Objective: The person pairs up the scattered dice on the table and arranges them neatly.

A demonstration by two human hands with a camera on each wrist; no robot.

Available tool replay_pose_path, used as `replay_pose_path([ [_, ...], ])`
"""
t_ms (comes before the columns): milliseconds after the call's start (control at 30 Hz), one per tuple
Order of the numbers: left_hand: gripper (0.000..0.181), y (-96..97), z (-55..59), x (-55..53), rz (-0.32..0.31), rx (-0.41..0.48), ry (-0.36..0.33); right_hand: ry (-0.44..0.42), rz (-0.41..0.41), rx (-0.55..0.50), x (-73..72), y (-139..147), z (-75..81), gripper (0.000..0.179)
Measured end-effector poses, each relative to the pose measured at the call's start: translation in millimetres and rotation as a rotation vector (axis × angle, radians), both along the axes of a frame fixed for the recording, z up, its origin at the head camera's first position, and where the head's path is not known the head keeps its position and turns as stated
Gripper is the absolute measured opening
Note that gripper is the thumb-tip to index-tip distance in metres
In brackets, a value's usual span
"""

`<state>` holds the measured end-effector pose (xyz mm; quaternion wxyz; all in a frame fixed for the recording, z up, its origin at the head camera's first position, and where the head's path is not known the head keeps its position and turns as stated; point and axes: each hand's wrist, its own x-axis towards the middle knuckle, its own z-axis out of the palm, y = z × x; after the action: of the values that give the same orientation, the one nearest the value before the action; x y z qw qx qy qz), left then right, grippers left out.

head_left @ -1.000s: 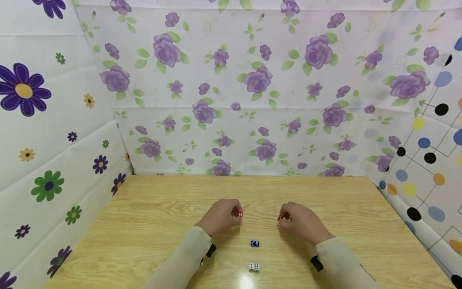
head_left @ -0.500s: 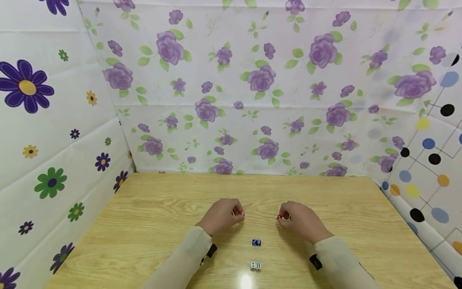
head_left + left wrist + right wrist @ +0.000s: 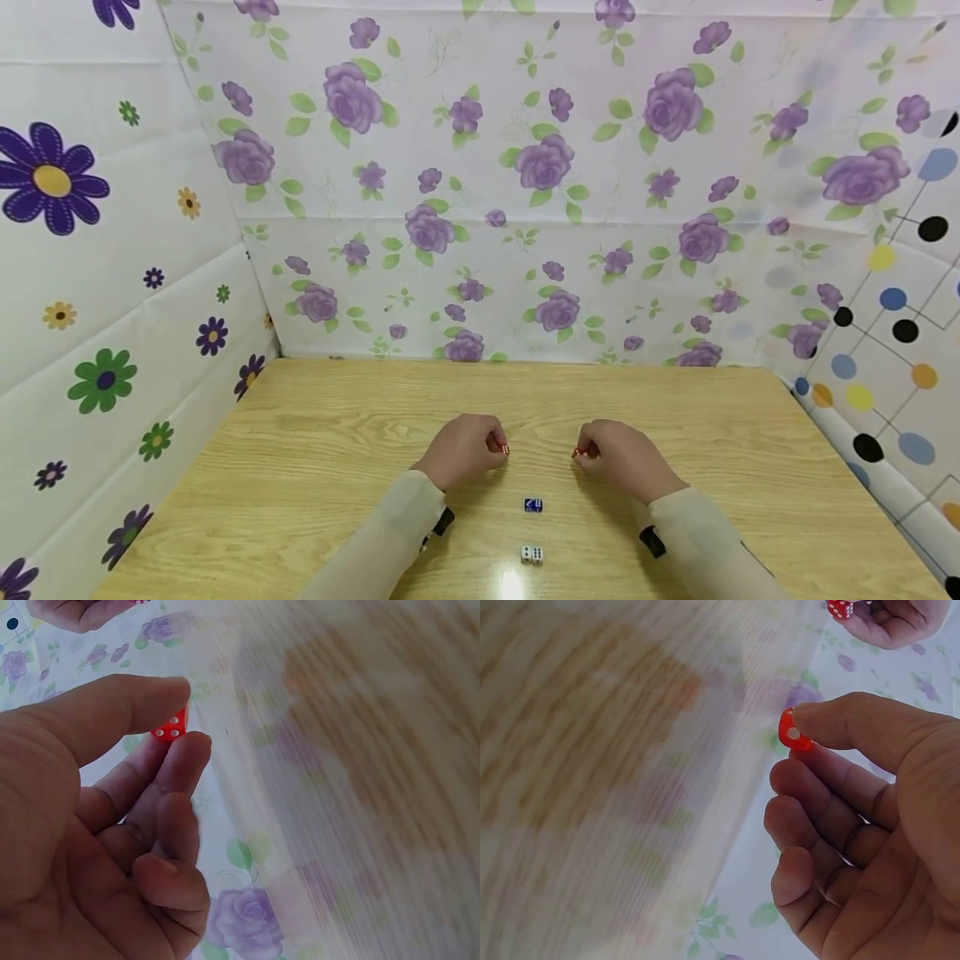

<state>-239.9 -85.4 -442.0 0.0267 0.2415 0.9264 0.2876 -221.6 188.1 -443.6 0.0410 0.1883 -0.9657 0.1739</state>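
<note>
My left hand (image 3: 463, 450) pinches a red die (image 3: 171, 729) between thumb and index finger, with white pips toward the left wrist camera. The other fingers curl loosely below it. Across a small gap, my right hand (image 3: 628, 460) holds a second red die (image 3: 791, 733) the same way, its thumb covering part of it. Both dice are apart from each other, above the wooden table. Between the forearms and nearer the front lies a pair of blue dice (image 3: 533, 505), side by side. Closer still sits a pair of white dice (image 3: 532, 555), also touching or nearly so.
The wooden table (image 3: 337, 400) ends at a flower-print cloth (image 3: 480, 275) hung behind it. Patterned cloths also stand along the left and right sides. A bright light reflection lies on the tabletop just in front of the white dice.
The hands have come slightly nearer each other, mostly by the right hand shifting left. Each still pinches its red die. The blue and white dice have stayed put while the head view shifts slightly.
</note>
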Motion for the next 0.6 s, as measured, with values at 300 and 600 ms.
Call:
replay_pose_path([
  [300,0.015,9.8,-0.9,-4.4,0.003,-0.077,0.0,-0.041,-0.007,-0.014,-3.9,-6,-2.7,0.013],
  [600,0.012,14.7,-4.7,-7.5,-0.029,-0.094,-0.009,-0.061,0.0,-0.022,-5.9,-11,-6.4,0.013],
])
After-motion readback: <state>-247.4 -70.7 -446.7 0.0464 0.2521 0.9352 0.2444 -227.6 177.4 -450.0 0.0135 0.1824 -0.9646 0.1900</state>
